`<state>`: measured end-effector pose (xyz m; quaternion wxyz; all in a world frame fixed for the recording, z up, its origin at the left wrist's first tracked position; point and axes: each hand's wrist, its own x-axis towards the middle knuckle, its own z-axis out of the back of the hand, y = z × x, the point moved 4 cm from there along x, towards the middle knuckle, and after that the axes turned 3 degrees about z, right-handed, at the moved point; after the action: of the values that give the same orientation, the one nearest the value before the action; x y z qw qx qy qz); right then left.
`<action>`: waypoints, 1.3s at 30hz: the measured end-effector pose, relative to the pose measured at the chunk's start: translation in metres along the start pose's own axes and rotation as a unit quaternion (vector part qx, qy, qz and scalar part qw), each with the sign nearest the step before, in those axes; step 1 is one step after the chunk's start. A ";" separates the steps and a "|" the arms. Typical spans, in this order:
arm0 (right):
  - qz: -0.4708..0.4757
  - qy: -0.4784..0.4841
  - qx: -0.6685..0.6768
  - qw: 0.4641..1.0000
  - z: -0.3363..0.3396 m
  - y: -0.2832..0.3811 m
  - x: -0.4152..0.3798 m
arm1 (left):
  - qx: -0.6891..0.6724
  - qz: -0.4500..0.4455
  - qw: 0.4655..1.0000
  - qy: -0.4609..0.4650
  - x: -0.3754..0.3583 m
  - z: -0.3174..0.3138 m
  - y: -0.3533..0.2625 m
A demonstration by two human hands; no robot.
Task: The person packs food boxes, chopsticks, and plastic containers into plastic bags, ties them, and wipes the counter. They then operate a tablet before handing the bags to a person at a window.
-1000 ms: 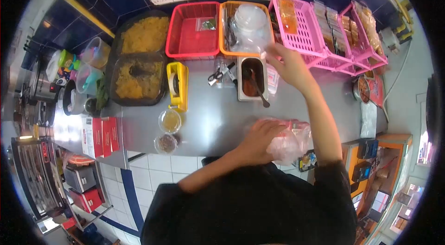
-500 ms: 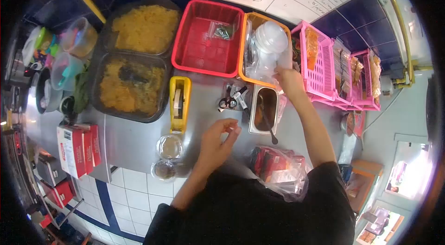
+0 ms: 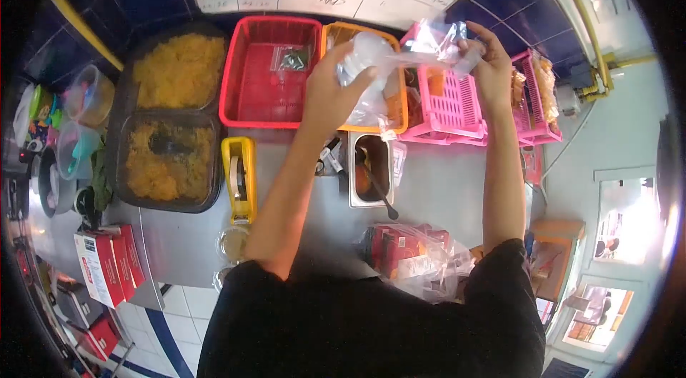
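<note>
Both my hands are raised above the counter, holding a clear plastic bag [image 3: 421,49] stretched between them. My left hand [image 3: 334,85] grips the bag's left end, over the orange basket [image 3: 400,117]. My right hand [image 3: 486,56] pinches the bag's right end above the pink basket [image 3: 446,103]. Below them, a metal tub of dark sauce [image 3: 368,171] with a spoon stands on the steel counter [image 3: 436,189]. A bagged red packet [image 3: 411,253] lies at the counter's front edge, near my body.
A red basket [image 3: 268,78] and two black trays of yellow rice [image 3: 171,128] sit to the left. A yellow tape dispenser [image 3: 239,178], two small lidded cups [image 3: 232,242] and red boxes [image 3: 107,264] are at front left. More pink baskets [image 3: 536,92] stand at right.
My right hand lifted a clear bag out of the orange basket. My left hand left the bagged red packet and rose to grip the bag's other end.
</note>
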<state>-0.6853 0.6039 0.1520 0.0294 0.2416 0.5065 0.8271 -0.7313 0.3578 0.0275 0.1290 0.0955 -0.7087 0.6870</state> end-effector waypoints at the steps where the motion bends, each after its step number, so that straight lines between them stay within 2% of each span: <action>1: -0.032 0.003 0.027 0.999 0.000 0.000 0.004 | 0.042 -0.098 0.994 -0.015 0.014 -0.010 -0.009; 2: -0.063 0.007 0.056 0.996 -0.002 0.001 0.005 | 0.041 -0.108 0.993 -0.015 0.025 -0.019 -0.012; 4: -0.051 0.020 0.060 0.997 -0.012 0.000 0.010 | -0.013 -0.098 0.987 0.129 0.043 -0.044 -0.018; 5: -0.061 0.006 0.049 0.997 -0.012 -0.005 0.012 | -0.073 -0.018 0.965 0.253 0.050 -0.053 -0.018; 6: -0.072 -0.009 0.038 0.997 -0.014 -0.003 0.012 | -0.071 -0.025 0.964 0.257 0.057 -0.056 -0.015; 8: -0.059 -0.023 0.022 0.998 -0.005 -0.007 0.021 | -0.210 0.095 0.931 0.284 0.067 -0.070 0.005; 9: -0.053 -0.030 0.004 0.998 0.000 -0.010 0.027 | -0.232 0.116 0.926 0.273 0.068 -0.067 -0.001; 10: -0.051 -0.039 0.008 0.998 0.008 -0.016 0.036 | -0.228 0.112 0.926 0.280 0.068 -0.063 -0.011; 12: -0.024 -0.050 -0.011 0.998 0.025 -0.024 0.047 | -0.172 0.152 0.946 0.226 0.072 -0.046 -0.020; 13: -0.020 -0.061 0.013 0.998 0.029 -0.012 0.045 | -0.144 0.182 0.955 0.187 0.079 -0.045 0.000; 16: 0.005 -0.085 0.040 0.996 0.053 -0.014 0.056 | -0.098 0.207 0.962 0.150 0.080 -0.037 0.041; 17: -0.007 -0.088 0.070 0.994 0.056 -0.006 0.053 | -0.098 0.203 0.962 0.154 0.079 -0.035 0.057; 18: -0.005 -0.091 0.068 0.994 0.061 -0.002 0.052 | 0.074 0.080 0.986 0.124 0.078 -0.031 0.068; 19: -0.013 -0.102 0.060 0.993 0.066 0.000 0.053 | 0.242 -0.048 0.965 0.087 0.074 -0.029 0.059; 20: -0.021 -0.113 0.052 0.992 0.071 0.002 0.053 | 0.239 -0.051 0.966 0.088 0.070 -0.030 0.059; 22: -0.014 -0.110 0.065 0.992 0.078 0.002 0.052 | 0.046 0.102 0.977 0.184 0.058 -0.034 0.050; 23: -0.010 -0.105 0.081 0.991 0.080 0.001 0.051 | 0.044 0.104 0.976 0.185 0.057 -0.036 0.047; 25: -0.004 -0.092 0.072 0.993 0.080 -0.003 0.047 | -0.141 0.187 0.948 0.217 0.054 -0.040 0.045; 26: 0.004 -0.078 0.066 0.995 0.080 -0.005 0.045 | -0.141 0.190 0.947 0.217 0.053 -0.037 0.043; 28: -0.009 -0.059 0.062 0.996 0.076 -0.003 0.037 | -0.288 0.246 0.903 0.203 0.054 -0.027 0.028; 34: -0.031 0.002 0.014 0.999 0.040 -0.003 0.024 | -0.375 0.203 0.869 0.253 0.075 0.000 0.016; 36: -0.034 0.045 -0.015 0.998 0.024 0.003 0.020 | -0.484 0.181 0.779 0.355 0.070 0.004 -0.012; 37: -0.064 0.087 -0.028 0.994 0.017 -0.008 0.021 | -0.482 0.178 0.781 0.355 0.069 0.005 -0.023; 38: -0.061 0.088 -0.026 0.994 0.008 -0.017 0.021 | -0.478 0.165 0.800 0.324 0.068 0.007 -0.034; 39: -0.068 0.133 -0.007 0.989 -0.010 -0.027 0.018 | -0.474 0.153 0.817 0.292 0.068 0.010 -0.042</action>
<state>-0.7106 0.6144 0.1320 0.0201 0.0944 0.5159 0.8512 -0.7829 0.3492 0.0881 0.2527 -0.2918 -0.8812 0.2729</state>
